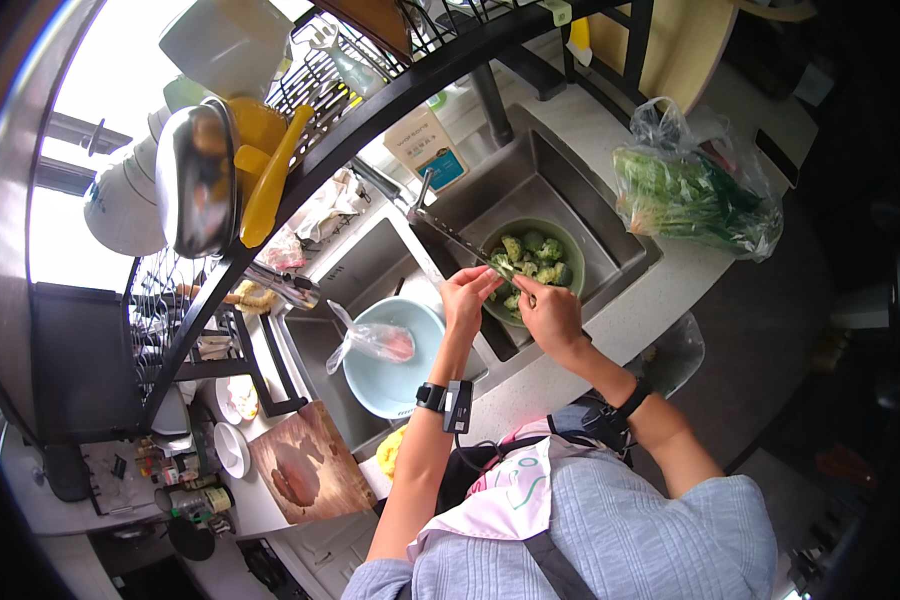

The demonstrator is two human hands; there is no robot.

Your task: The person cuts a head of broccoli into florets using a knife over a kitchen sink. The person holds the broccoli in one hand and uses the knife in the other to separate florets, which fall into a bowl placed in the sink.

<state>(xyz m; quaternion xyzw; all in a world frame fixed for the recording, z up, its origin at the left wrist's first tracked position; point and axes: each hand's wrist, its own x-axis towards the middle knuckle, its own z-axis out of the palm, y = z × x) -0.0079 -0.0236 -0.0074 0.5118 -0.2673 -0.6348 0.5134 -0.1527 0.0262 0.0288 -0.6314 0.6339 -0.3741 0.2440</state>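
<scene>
My left hand [463,300] and my right hand [553,313] are close together over a green bowl [579,259] in the right sink basin. Their fingertips pinch a small piece of broccoli [502,264] between them, though the fingers partly hide it. Several broccoli florets [547,251] lie in the bowl below. From the chrome faucet [397,196], what looks like a thin stream of water slants toward my fingers. A pale blue basin [367,394] stands in the left sink basin, beside my left forearm, holding a clear plastic bag [379,341] with something pink inside.
Right of the sink, a plastic bag of leafy greens [690,195] and a phone [777,159] rest on the counter. A black dish rack [390,112] crosses above the sink's back left. A wet wooden cutting board [311,465] lies at left. A white bottle [427,150] stands behind the faucet.
</scene>
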